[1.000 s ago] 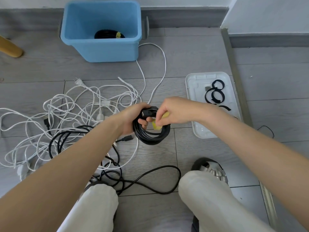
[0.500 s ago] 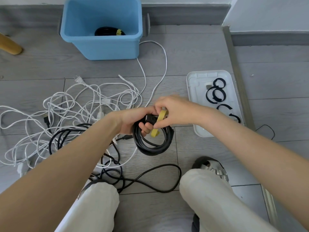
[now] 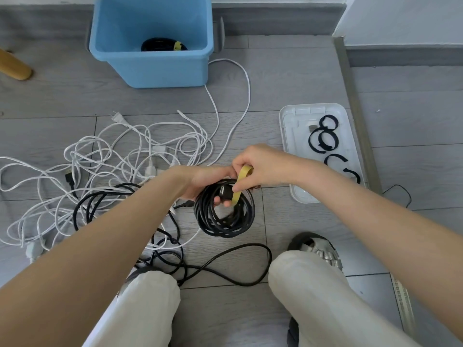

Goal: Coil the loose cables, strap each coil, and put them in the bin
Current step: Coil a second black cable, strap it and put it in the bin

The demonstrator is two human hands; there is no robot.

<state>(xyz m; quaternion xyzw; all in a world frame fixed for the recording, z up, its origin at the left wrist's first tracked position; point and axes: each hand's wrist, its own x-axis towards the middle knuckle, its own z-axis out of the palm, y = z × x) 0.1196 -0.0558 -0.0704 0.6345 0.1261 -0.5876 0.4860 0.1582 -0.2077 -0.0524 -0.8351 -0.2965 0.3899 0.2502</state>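
Note:
A black cable coil [image 3: 224, 217] hangs above the floor in front of my knees. My left hand [image 3: 205, 182] grips its top, fingers curled through the loops. My right hand [image 3: 260, 166] pinches a yellow strap [image 3: 241, 184] that runs down over the coil's top. The blue bin [image 3: 152, 41] stands at the back with one strapped black coil [image 3: 162, 45] inside. Loose white cables [image 3: 105, 159] and a loose black cable [image 3: 225, 269] lie tangled on the floor to the left and near my knees.
A white tray [image 3: 295, 151] with several black straps [image 3: 325, 141] lies on the floor to the right. A metal floor strip [image 3: 355, 108] runs beside it. A wooden leg [image 3: 13, 66] shows at far left. My knees and a shoe [image 3: 315, 249] fill the bottom.
My right hand has drawn the yellow strap up and over the top of the black coil. The left hand keeps its grip on the coil.

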